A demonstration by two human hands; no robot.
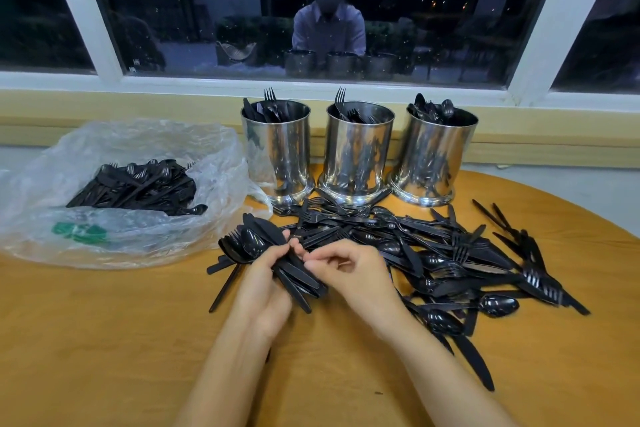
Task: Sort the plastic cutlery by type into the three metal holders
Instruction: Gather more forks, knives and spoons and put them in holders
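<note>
No text, brand or number can be read here. The clear plastic bag carries a green printed mark on its near side, crumpled and blurred beyond reading. A small pale sticker low on the window pane is too small to make out.

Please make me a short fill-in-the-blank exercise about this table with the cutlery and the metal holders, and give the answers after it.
1. ____ metal holders stand in a row at the back of the table.
2. The plastic bag lies to the ____ of them.
3. The loose pile of cutlery lies in ____ of the holders.
4. The left hand grips a bundle of cutlery whose colour is ____; the right hand pinches one piece of it.
Missing words: three; left; front; black.
</note>
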